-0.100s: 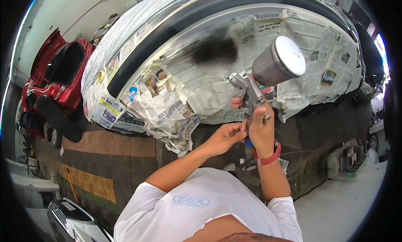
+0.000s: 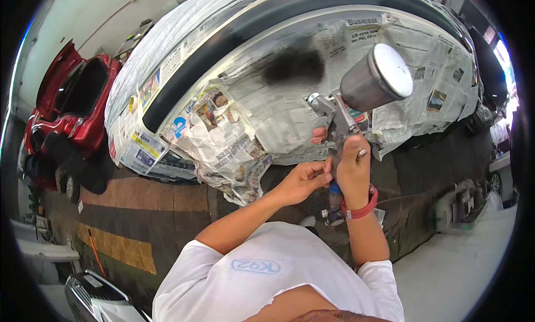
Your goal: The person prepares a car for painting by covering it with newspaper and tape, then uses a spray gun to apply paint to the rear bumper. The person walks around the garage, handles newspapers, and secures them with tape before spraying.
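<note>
My right hand (image 2: 353, 169) is wrapped round the handle of a metal spray gun (image 2: 341, 120), with a red watch band on that wrist. A grey paint cup (image 2: 362, 87) with a white lid sits tilted on the gun. My left hand (image 2: 305, 183) pinches at the lower part of the gun's handle; its fingertips partly hide what they grip. Below the handle is a blue fitting (image 2: 334, 187). The gun's nozzle points toward a car panel masked with newspaper (image 2: 262, 113), which bears a dark sprayed patch (image 2: 294, 66). A dark curved strip (image 2: 217, 54) is left unmasked.
Crumpled newspaper (image 2: 223, 155) hangs off the panel's lower left. A red car (image 2: 75, 107) with its lid raised stands at far left. A white car part (image 2: 103, 297) lies at lower left. Dark mats (image 2: 184, 194) cover the floor; assorted items (image 2: 465, 210) sit at right.
The view has shifted slightly, and the spray gun and both hands appear a little farther right. Both hands keep their hold on the gun.
</note>
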Motion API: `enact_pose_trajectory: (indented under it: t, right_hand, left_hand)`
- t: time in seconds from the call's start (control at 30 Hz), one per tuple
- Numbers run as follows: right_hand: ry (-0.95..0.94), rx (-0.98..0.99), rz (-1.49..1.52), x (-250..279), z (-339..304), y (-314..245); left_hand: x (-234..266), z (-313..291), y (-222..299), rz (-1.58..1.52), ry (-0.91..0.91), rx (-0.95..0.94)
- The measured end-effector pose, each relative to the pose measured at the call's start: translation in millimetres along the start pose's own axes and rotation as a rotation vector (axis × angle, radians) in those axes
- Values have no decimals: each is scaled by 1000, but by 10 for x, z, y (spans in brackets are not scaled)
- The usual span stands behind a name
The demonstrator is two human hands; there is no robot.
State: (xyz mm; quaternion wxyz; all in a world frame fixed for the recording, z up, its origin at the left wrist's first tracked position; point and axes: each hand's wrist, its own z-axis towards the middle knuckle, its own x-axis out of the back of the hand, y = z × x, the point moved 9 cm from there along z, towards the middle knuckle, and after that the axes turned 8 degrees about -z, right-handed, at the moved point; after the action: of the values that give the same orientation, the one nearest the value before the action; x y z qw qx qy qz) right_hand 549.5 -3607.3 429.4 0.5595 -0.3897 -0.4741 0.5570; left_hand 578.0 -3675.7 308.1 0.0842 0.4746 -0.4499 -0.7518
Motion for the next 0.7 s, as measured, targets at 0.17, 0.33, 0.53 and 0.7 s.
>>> enact_pose_trajectory:
  t: [0.17,0.33,0.53,0.7]
  right_hand:
    - [188,-57,-43,-702,97,-148]
    - [330,-78,-64,-1328,194,-243]
    - [397,-67,-148,-1703,229,-413]
    - [478,-44,-356,-1443,263,-733]
  left_hand:
    - [476,-362,434,-17,-55,43]
    - [856,-633,838,-34,-78,57]
    - [1251,-917,1582,115,3,-100]
    - [1875,-1680,4143,431,244,-1218]
